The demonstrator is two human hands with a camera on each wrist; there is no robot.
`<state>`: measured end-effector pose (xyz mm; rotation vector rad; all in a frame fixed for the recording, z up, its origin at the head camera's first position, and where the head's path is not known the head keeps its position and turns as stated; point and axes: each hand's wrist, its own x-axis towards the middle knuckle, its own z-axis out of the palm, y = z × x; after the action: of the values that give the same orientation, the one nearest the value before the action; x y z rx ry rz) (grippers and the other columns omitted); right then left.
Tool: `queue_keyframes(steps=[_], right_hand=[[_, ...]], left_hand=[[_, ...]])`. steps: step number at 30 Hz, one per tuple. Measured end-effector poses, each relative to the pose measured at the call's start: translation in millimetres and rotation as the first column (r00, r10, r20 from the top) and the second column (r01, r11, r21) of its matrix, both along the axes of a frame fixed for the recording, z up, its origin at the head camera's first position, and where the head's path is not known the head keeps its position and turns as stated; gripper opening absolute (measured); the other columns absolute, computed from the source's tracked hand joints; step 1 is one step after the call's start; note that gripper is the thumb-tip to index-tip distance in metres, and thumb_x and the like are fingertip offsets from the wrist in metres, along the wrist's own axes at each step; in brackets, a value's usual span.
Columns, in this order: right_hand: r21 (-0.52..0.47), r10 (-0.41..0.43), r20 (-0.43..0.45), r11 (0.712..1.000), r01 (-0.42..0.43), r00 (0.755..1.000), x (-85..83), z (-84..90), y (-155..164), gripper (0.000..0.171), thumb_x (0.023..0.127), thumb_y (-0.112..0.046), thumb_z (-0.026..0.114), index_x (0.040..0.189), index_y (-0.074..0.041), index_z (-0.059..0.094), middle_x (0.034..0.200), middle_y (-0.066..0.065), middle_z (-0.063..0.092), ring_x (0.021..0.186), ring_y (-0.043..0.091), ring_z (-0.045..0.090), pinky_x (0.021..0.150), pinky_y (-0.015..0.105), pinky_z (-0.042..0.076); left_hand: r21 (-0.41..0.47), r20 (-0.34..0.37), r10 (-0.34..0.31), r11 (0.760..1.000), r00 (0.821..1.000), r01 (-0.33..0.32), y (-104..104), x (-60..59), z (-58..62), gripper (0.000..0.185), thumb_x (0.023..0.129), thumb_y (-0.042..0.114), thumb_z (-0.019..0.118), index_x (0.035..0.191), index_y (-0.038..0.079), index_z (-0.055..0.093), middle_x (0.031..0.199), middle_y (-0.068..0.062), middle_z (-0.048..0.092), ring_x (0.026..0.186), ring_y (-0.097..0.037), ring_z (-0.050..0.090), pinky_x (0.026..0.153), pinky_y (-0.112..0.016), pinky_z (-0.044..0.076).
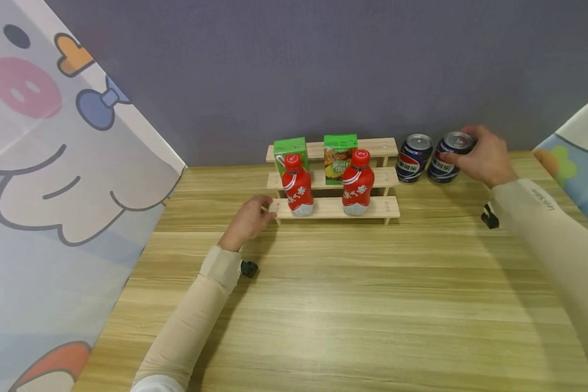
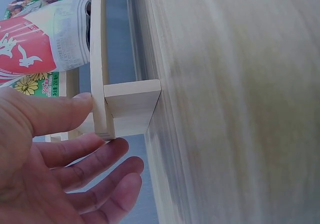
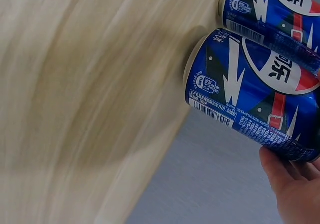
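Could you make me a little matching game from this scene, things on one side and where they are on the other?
Things:
1. red bottles
2. green cartons
3. blue cans
4. left hand

Places:
A. on the table, right of the wooden rack
B. at the rack's left end, bottom step
C. standing on the bottom step
D. standing on the middle step

Pairs: 1-C, 2-D, 3-A, 4-B

Even light, wrist cams blurred
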<state>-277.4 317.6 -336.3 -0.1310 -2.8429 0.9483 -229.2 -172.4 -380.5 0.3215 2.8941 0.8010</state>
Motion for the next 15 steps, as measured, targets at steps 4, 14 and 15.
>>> queue_keyframes(steps=[4,14,15], right_hand=[[-0.002,0.002,-0.004,1.000,-0.002,1.000,-0.8,-3.2,-0.3,0.086,0.068,-0.052,0.063,0.131,-0.003,0.028,0.119,0.024,0.041,0.104,0.042,0.036,0.080,0.053,0.031],[0.002,0.002,-0.015,1.000,-0.002,1.000,-4.5,-8.0,-2.2,0.084,0.071,-0.051,0.060,0.131,-0.002,0.029,0.121,0.024,0.039,0.107,0.045,0.030,0.084,0.055,0.025],[0.001,0.002,-0.012,1.000,-0.002,1.000,-4.8,-8.2,-2.4,0.084,0.071,-0.051,0.060,0.131,-0.002,0.028,0.122,0.024,0.039,0.108,0.045,0.030,0.084,0.055,0.025]], left_hand=[[-0.008,-0.004,-0.004,1.000,1.000,0.004,-0.2,-0.2,0.2,0.040,0.084,0.024,0.056,0.118,0.005,0.045,0.109,-0.009,0.050,0.090,-0.021,0.052,0.071,-0.032,0.046],[0.006,-0.005,-0.003,1.000,1.000,0.003,-0.9,0.0,0.2,0.040,0.084,0.022,0.056,0.117,0.004,0.045,0.109,-0.009,0.050,0.090,-0.021,0.052,0.071,-0.031,0.046],[0.008,-0.007,-0.002,1.000,1.000,0.003,-1.1,0.0,0.0,0.039,0.084,0.022,0.056,0.117,0.004,0.045,0.109,-0.009,0.050,0.090,-0.021,0.052,0.071,-0.031,0.046]])
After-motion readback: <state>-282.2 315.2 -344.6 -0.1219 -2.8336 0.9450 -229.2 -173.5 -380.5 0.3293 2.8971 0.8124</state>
